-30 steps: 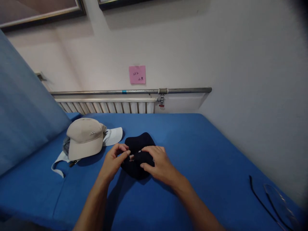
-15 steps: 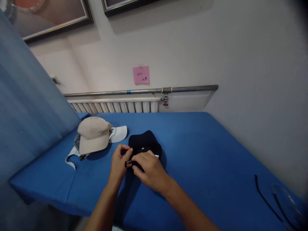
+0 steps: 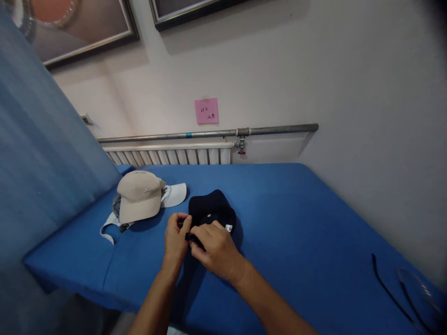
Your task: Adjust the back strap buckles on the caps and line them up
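While two hands pinch at its band, one dark cap sits on the blue cover

As the left hand and the right hand meet over its near side, the single dark cap rests on the blue cover, just left of the middle. Its one brim points to the far side and its hollow shows, with two small pale labels inside: a larger one to the right and a smaller one farther left. The left hand has its thumb and forefinger drawn together on the cap's near left edge. The right hand, thumb against bent fingers, pinches a dark strap whose short end pokes out between the two hands; its fastening is too small to read.

To the left, near the dark cap but apart from it, lies one pile of headwear. One beige cap is on top; one white brim juts out to its right, one grey piece shows at its left, and one white strap curls to the near left. How many caps lie underneath cannot be told.

One pair of glasses lies at the near right. On the far side are one radiator, one pipe, one pink note and two picture frames; one blue curtain hangs at the left.
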`<move>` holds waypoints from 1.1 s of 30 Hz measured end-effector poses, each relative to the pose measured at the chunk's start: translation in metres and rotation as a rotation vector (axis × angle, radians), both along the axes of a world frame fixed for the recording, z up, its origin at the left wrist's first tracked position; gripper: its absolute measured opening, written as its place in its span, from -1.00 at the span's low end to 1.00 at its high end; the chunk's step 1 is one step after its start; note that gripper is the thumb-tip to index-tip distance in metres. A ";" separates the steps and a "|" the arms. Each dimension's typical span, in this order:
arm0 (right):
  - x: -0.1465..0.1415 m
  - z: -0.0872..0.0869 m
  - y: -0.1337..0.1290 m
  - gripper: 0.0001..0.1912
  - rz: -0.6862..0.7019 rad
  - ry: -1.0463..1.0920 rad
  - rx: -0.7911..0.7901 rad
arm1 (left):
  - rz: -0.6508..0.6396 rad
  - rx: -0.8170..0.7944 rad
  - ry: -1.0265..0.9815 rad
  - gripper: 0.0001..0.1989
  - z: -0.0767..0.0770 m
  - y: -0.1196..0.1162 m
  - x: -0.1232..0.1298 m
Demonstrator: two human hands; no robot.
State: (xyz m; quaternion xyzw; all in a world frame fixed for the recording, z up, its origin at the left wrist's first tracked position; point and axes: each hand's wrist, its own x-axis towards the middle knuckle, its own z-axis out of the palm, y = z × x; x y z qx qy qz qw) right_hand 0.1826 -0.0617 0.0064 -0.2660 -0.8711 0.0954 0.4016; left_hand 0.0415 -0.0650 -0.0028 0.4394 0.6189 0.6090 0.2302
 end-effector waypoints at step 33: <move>0.030 -0.003 0.033 -0.53 -0.020 0.121 -0.351 | -0.116 0.031 -0.305 -0.75 0.006 -0.032 -0.048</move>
